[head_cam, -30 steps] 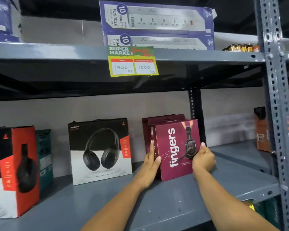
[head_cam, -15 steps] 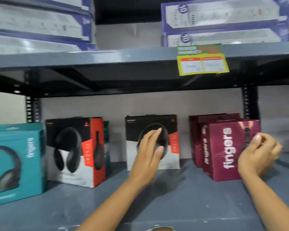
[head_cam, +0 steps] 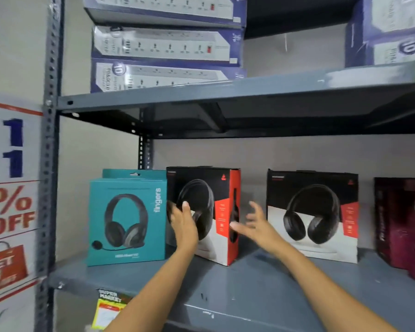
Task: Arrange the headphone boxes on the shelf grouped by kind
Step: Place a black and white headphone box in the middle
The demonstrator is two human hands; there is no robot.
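Observation:
On the grey shelf (head_cam: 225, 293) stand a teal headphone box (head_cam: 127, 219) with another teal box behind it, an angled black-white-red box (head_cam: 222, 212), a second black-white-red box (head_cam: 313, 215) and maroon boxes (head_cam: 407, 226) at the right edge. My left hand (head_cam: 183, 224) lies flat against the front of the angled box, fingers apart. My right hand (head_cam: 255, 226) hovers open just right of that box's red side, not touching it as far as I can tell.
Blue and white power-strip boxes (head_cam: 163, 44) are stacked on the upper shelf (head_cam: 225, 92). A perforated steel upright (head_cam: 49, 164) and a sale poster (head_cam: 10, 200) stand at the left. A yellow price tag (head_cam: 108, 312) hangs from the shelf's front edge.
My view has swung left along the shelf. Both hands left the maroon box and moved left; the left hand now rests on the angled black-white-red box, with the right hand beside it.

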